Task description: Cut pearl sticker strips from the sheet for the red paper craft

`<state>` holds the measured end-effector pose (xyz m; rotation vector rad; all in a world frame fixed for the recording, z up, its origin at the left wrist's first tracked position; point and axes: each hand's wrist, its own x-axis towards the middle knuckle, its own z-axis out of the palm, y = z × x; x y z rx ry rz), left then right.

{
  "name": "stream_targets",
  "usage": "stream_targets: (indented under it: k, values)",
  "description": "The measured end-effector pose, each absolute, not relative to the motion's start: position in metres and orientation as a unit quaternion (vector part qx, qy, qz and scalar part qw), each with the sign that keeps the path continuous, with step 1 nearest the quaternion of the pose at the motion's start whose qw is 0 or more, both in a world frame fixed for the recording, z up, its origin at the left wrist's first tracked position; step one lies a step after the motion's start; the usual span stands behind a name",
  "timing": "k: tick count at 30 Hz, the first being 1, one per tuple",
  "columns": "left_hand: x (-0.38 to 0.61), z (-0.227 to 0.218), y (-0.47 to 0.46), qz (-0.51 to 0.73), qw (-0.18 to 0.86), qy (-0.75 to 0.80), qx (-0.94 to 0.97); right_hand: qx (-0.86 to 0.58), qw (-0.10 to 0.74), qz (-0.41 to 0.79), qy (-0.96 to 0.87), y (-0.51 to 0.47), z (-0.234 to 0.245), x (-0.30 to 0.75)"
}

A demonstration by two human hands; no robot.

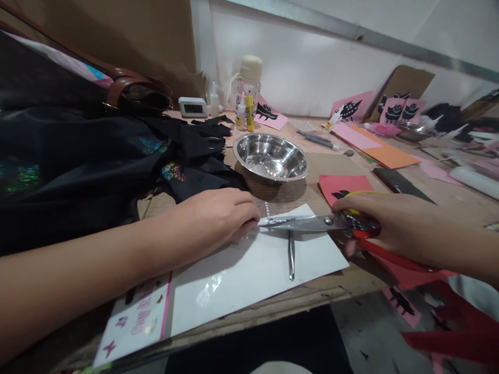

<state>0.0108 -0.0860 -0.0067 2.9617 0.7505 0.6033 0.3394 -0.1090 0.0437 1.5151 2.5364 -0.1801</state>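
Observation:
My right hand grips a pair of scissors by its red and yellow handles. The blades point left over a white sheet with a printed pink edge, their tips at the fingers of my left hand. Those fingers are pinched together; a small white bit shows at their tips, too small to name. A short string of small white beads sticks up just behind the blades, beside the fingertips. Metal tweezers lie on the sheet below the blades.
A steel bowl holding small pale pieces stands behind my hands. Black fabric fills the left side. Glue bottles, a flask and a small display stand at the back. Coloured paper and a dark block lie at right.

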Motion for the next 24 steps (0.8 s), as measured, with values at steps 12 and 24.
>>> stream_targets:
  k: [12, 24]
  values:
    - [0.010, -0.007, -0.083, 0.222, 0.061, 0.240, 0.943, 0.478, 0.075, -0.052, 0.874, -0.106, 0.042, 0.335]
    - [0.006, -0.006, -0.077, 0.200, 0.157, 0.250, 0.934, 0.500, 0.084, -0.057, 0.860, -0.111, 0.050, 0.321]
